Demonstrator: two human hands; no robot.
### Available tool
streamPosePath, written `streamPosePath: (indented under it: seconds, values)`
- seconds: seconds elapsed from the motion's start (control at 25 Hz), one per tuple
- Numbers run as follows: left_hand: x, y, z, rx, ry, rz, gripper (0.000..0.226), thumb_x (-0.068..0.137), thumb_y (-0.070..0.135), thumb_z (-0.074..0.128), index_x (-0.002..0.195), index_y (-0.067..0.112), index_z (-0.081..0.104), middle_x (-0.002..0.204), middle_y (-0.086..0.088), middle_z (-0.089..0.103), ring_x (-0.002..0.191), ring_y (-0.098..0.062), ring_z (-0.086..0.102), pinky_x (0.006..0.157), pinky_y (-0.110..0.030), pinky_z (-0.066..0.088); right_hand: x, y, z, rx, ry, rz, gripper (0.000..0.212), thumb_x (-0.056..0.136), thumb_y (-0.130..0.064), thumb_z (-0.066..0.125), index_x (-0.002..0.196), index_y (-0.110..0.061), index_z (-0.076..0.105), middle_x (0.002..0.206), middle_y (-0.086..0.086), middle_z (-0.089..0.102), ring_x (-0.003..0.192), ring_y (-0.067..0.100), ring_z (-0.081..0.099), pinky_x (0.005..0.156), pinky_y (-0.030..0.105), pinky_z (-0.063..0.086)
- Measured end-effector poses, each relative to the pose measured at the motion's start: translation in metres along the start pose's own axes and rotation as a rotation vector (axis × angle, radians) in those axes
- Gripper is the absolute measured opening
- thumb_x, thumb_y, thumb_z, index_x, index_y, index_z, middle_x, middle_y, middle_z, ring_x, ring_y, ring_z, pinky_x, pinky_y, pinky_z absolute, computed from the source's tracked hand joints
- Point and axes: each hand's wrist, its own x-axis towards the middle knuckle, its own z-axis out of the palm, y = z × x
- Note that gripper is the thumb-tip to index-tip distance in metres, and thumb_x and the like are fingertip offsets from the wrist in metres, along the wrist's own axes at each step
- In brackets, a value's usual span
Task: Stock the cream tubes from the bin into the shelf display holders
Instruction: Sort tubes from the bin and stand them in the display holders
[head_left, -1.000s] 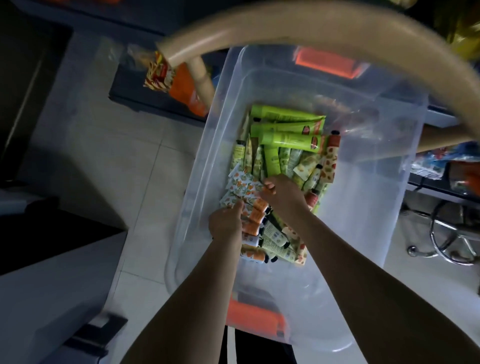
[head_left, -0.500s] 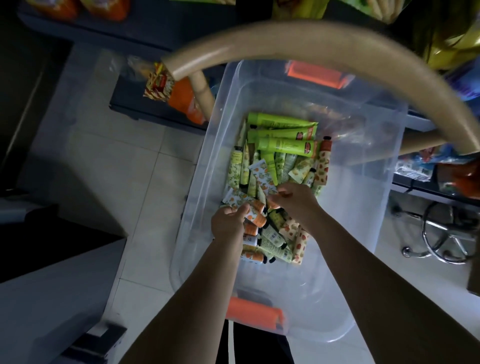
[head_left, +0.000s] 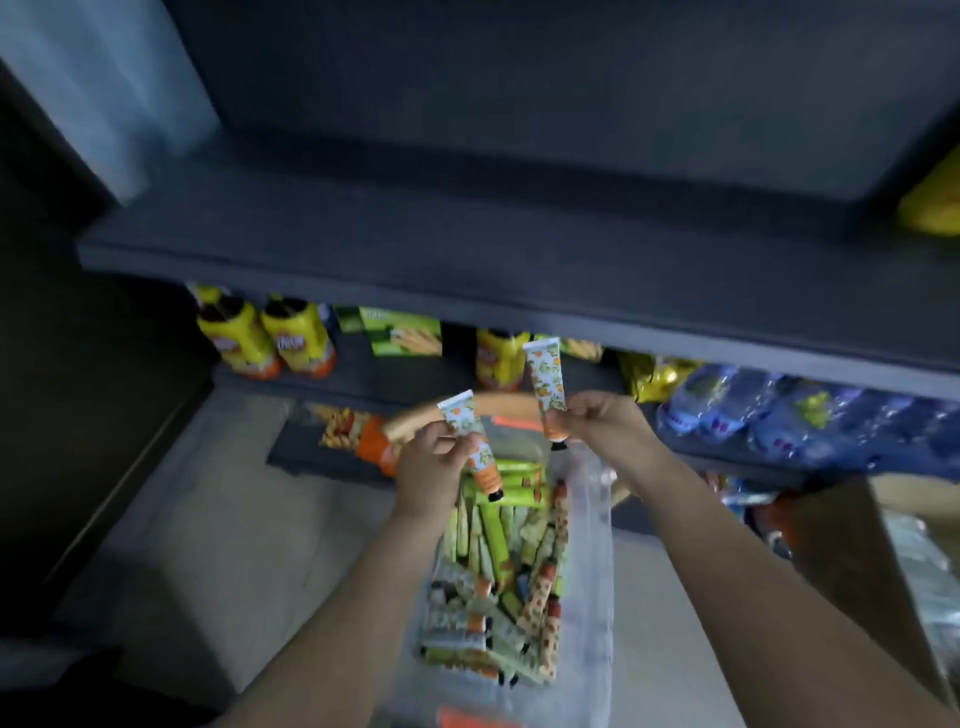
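The clear plastic bin (head_left: 597, 561) stands on the floor below me, holding several cream tubes (head_left: 498, 561), green ones and patterned ones. My left hand (head_left: 431, 467) grips a white orange-print tube (head_left: 470, 439) with its black cap pointing down. My right hand (head_left: 602, 423) pinches a second orange-print tube (head_left: 545, 379) by its cap end, the flat end up. Both tubes are raised above the bin, in front of the dark shelf (head_left: 467, 270). No display holders are visible.
The lower shelf holds yellow bottles (head_left: 265, 338), green boxes (head_left: 402, 338) and blue water-bottle packs (head_left: 810, 415). A tan curved bar (head_left: 467, 408) crosses behind my hands. A cardboard box (head_left: 883, 561) stands at the right. Tiled floor lies to the left.
Both hands have lifted out of the bin, each with one orange-print tube. My view has tilted up from the bin to the shelves.
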Motion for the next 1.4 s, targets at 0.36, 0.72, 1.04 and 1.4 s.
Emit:
streamPosePath:
  seconds: [0.36, 0.72, 1.04, 1.4]
  values:
    - [-0.008, 0.228, -0.079, -0.068, -0.020, 0.455, 0.010, 0.084, 0.018, 0.067, 0.092, 0.015, 0.063, 0.080, 0.003, 0.067, 0.076, -0.012, 0.063, 0.075, -0.024, 0.050, -0.053, -0.213, -0.020, 0.064, 0.084, -0.430, 0.006, 0.083, -0.008, 0.068, 0.089, -0.006, 0.066, 0.068, 0.000, 0.069, 0.057, 0.003, 0.064, 0.059, 0.014, 0.052]
    - [0.095, 0.404, -0.152, -0.121, -0.214, 0.789, 0.009, 0.085, 0.016, 0.065, 0.085, 0.024, 0.061, 0.083, -0.002, 0.067, 0.078, -0.016, 0.066, 0.082, -0.035, 0.055, 0.001, -0.370, -0.001, 0.067, 0.391, -0.643, 0.032, 0.079, -0.015, 0.074, 0.103, 0.002, 0.064, 0.087, 0.011, 0.067, 0.067, 0.013, 0.061, 0.069, 0.023, 0.051]
    - [0.218, 0.495, -0.147, -0.031, -0.309, 0.878, 0.009, 0.084, 0.018, 0.066, 0.087, 0.023, 0.059, 0.092, -0.001, 0.067, 0.091, -0.020, 0.065, 0.091, -0.043, 0.052, 0.091, -0.454, 0.001, -0.216, 0.542, -0.600, 0.029, 0.075, -0.020, 0.077, 0.096, -0.004, 0.066, 0.090, 0.014, 0.070, 0.080, 0.020, 0.065, 0.084, 0.037, 0.053]
    - [0.287, 0.507, -0.092, 0.152, -0.314, 0.951, 0.022, 0.085, 0.016, 0.065, 0.104, 0.008, 0.060, 0.096, 0.000, 0.064, 0.084, -0.013, 0.060, 0.072, -0.020, 0.049, 0.165, -0.472, -0.019, -0.347, 0.581, -0.483, 0.025, 0.073, -0.020, 0.079, 0.094, -0.010, 0.068, 0.094, 0.005, 0.071, 0.089, 0.019, 0.067, 0.081, 0.030, 0.053]
